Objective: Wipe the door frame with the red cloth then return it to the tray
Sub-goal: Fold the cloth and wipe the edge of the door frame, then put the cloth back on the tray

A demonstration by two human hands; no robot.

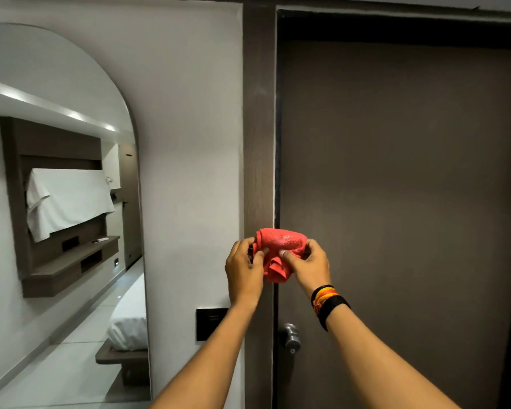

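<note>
A red cloth (pixel 278 249) is bunched up between both of my hands, held in front of the brown door frame (pixel 258 143) at about mid height. My left hand (pixel 244 273) pinches its left side and my right hand (pixel 310 264) pinches its right side. A loose corner of the cloth hangs down between the thumbs. Whether the cloth touches the frame cannot be told. The tray is not in view.
The dark brown door (pixel 401 187) is closed to the right of the frame, with a metal knob (pixel 290 338) low down. A black switch plate (pixel 210 324) sits on the white wall. An arched mirror (pixel 62 216) on the left reflects a room.
</note>
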